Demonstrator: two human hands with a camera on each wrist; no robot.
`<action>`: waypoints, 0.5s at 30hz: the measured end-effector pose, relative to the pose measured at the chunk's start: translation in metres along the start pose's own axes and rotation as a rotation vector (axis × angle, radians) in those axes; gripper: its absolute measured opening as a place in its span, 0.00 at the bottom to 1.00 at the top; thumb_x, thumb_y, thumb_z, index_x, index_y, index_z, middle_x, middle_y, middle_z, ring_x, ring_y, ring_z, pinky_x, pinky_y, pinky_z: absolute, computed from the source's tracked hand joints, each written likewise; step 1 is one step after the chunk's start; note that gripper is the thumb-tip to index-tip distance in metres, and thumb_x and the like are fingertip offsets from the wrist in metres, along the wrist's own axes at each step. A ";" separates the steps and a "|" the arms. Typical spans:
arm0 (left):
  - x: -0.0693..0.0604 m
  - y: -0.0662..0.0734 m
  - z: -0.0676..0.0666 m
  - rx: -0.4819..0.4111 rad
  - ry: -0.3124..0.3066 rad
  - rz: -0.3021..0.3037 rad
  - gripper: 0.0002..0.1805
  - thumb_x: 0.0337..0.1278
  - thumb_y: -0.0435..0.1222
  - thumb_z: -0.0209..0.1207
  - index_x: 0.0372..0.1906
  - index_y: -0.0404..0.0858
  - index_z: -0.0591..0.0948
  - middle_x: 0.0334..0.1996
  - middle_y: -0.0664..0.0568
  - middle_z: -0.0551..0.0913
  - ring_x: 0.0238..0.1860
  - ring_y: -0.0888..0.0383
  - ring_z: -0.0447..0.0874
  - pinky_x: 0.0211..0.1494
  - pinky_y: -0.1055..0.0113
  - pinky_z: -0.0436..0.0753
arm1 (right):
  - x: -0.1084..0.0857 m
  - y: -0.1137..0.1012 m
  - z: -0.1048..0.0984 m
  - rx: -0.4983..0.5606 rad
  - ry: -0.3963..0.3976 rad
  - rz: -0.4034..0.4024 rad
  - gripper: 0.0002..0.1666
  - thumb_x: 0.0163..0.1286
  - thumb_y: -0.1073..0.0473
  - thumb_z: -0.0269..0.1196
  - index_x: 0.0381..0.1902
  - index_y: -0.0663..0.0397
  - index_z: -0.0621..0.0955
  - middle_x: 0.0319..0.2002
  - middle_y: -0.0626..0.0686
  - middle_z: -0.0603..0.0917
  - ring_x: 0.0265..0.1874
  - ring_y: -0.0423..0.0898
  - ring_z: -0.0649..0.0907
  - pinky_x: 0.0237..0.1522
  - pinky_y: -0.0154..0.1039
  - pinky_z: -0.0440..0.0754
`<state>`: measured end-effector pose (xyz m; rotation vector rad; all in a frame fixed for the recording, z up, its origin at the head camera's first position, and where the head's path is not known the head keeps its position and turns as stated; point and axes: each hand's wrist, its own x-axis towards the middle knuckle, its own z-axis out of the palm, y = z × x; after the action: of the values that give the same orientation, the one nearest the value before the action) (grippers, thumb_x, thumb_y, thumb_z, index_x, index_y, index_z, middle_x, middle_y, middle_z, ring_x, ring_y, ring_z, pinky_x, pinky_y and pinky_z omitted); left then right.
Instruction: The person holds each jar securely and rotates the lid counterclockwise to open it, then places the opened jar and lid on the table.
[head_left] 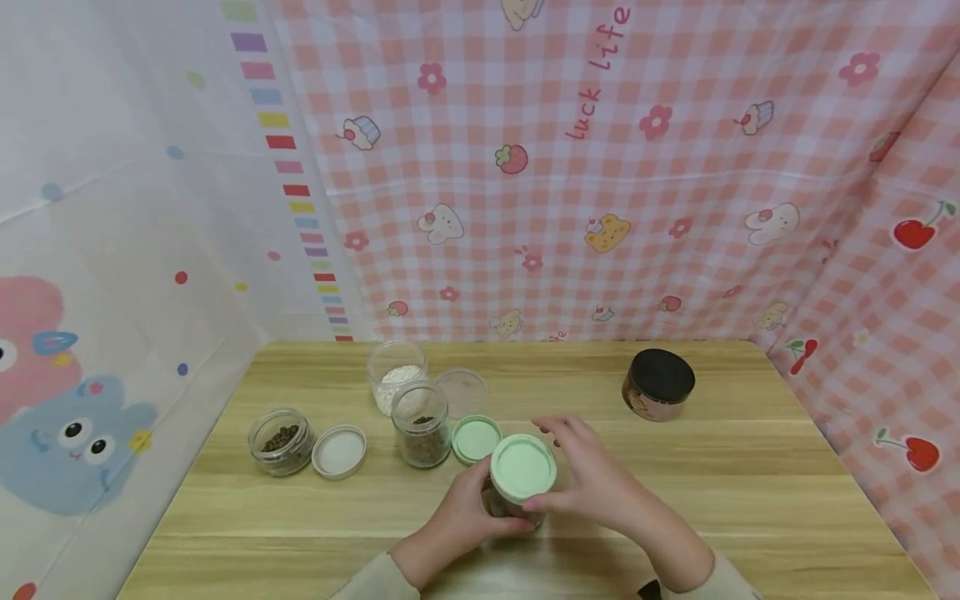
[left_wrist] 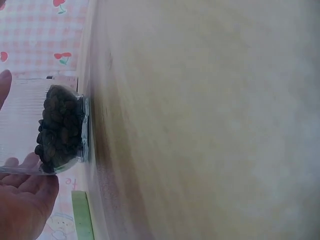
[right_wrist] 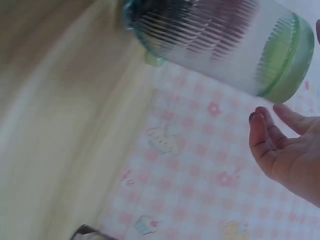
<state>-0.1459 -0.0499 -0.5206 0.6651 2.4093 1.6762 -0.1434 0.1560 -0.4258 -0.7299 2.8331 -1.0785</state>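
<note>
My left hand (head_left: pixel 461 512) grips a clear ribbed jar (head_left: pixel 501 505) round its side. A light green lid (head_left: pixel 523 468) sits on top of this jar. Dark brown bean-like pieces (left_wrist: pixel 60 130) fill its lower part in the left wrist view, where its base is at the table surface. Beside the lid is my right hand (head_left: pixel 592 475), its fingers spread and loosely bent. The thumb lies at the lid's near edge; whether it touches cannot be told. In the right wrist view the fingers of the right hand (right_wrist: pixel 295 150) are apart from the jar's wall.
Left of the hands stand a jar of brown pieces (head_left: pixel 423 437), a jar of white pieces (head_left: pixel 388 392) and a low jar (head_left: pixel 281 446). A green lid (head_left: pixel 477 439), a white lid (head_left: pixel 340 452) and a clear lid (head_left: pixel 461 393) lie nearby. A black-lidded tub (head_left: pixel 658 385) stands back right.
</note>
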 end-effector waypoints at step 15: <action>0.001 0.001 -0.004 0.002 0.005 -0.013 0.46 0.33 0.50 0.75 0.65 0.55 0.67 0.57 0.62 0.77 0.56 0.63 0.75 0.60 0.64 0.76 | 0.021 -0.028 0.014 -0.255 -0.002 0.021 0.49 0.39 0.38 0.77 0.56 0.57 0.76 0.52 0.55 0.74 0.52 0.52 0.73 0.47 0.47 0.78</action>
<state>-0.1479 -0.0524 -0.5183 0.6452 2.4144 1.6726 -0.1476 0.1196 -0.4157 -0.7118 3.0025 -0.7197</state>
